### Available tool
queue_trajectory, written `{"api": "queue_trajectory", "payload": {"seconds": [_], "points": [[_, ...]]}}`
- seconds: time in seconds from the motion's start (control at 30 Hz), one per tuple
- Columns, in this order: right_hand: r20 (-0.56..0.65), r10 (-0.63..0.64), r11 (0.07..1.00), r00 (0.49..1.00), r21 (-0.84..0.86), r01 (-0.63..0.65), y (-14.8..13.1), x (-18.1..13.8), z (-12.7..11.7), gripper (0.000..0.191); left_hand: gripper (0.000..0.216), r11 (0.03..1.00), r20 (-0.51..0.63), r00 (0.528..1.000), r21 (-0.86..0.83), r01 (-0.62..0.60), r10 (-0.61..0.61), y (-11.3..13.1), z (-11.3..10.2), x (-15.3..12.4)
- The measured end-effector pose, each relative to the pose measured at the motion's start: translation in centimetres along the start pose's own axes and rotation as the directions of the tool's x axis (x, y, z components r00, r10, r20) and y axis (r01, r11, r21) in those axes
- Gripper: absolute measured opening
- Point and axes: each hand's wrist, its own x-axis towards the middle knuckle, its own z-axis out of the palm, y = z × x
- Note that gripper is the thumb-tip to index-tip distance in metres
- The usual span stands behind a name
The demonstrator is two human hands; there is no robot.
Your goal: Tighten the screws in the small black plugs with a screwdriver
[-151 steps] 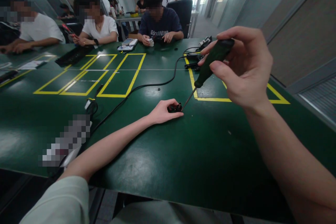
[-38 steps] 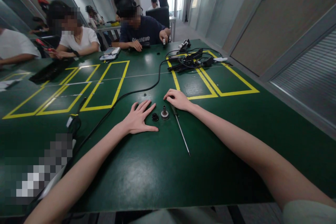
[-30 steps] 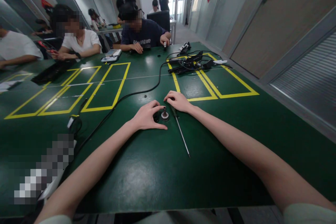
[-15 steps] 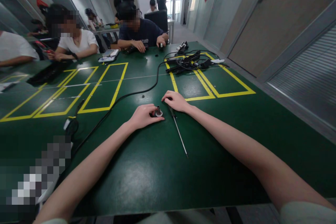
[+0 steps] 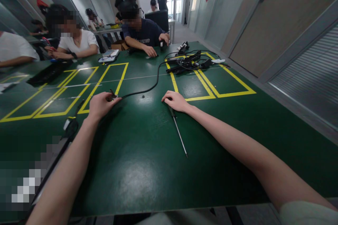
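My left hand (image 5: 100, 104) is closed round a small dark metal part (image 5: 113, 95) and holds it over the green table (image 5: 148, 168), near the corner of a yellow-taped box (image 5: 105, 81) and next to a black cable (image 5: 148, 88). My right hand (image 5: 175, 100) rests curled on the handle end of a screwdriver (image 5: 177, 130). The screwdriver lies flat, its thin shaft pointing towards me. A tiny dark bit (image 5: 143, 96) lies between my hands.
A heap of black cables and tools (image 5: 188, 64) sits in the far right yellow box. Another black cable with a tagged plug (image 5: 70, 126) runs along the left. Three people sit at the far side, their hands on small items.
My left hand closed on the small parts beside the screwdriver and carried them left, to the yellow box corner. Five seconds ago my right hand held the screwdriver up; it now lies flat.
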Motion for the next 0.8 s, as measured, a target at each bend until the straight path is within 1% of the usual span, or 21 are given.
{"api": "queue_trajectory", "payload": {"seconds": [0.13, 0.2, 0.4, 0.5, 0.57, 0.67, 0.7, 0.8], "points": [[0.002, -0.009, 1.000, 1.000, -0.001, 0.009, 0.0, 0.0, 0.0, 0.036, 0.046, 0.978, 0.032, 0.984, 0.119, 0.172, -0.177, -1.3, -1.2, -0.2], [0.003, -0.005, 1.000, 1.000, -0.005, 0.005, 0.0, 0.0, 0.0, 0.036, 0.051, 0.964, 0.048, 0.971, 0.144, 0.226, -0.235, -1.6, -1.4, -0.3], [0.004, 0.009, 1.000, 1.000, -0.009, -0.009, 0.0, 0.2, 0.1, 0.036, 0.055, 0.930, 0.054, 0.939, 0.164, 0.328, -0.341, -1.7, -1.2, -0.6], [-0.001, 0.007, 1.000, 1.000, -0.007, -0.007, 0.1, 0.2, 0.1, 0.036, 0.058, 0.921, 0.067, 0.932, 0.194, 0.338, -0.357, -1.6, -1.4, -0.5], [-0.003, 0.002, 1.000, 1.000, -0.003, -0.002, 0.2, 0.2, 0.1, 0.036, 0.061, 0.921, 0.119, 0.924, 0.197, 0.336, -0.363, -1.8, -2.0, -0.2], [-0.003, 0.000, 1.000, 1.000, 0.002, 0.000, 0.1, 0.1, 0.1, 0.036, 0.065, 0.921, 0.241, 0.891, 0.157, 0.356, -0.385, -2.1, -3.3, 0.5], [-0.002, 0.001, 1.000, 1.000, 0.001, -0.001, 0.1, 0.1, 0.1, 0.036, 0.061, 0.921, 0.269, 0.881, 0.149, 0.361, -0.388, -2.2, -3.7, 0.7], [0.000, 0.011, 1.000, 1.000, -0.004, -0.011, -0.1, 0.1, 0.0, 0.036, 0.034, 0.925, 0.356, 0.854, 0.164, 0.343, -0.379, -2.3, -4.7, 1.3]]}}
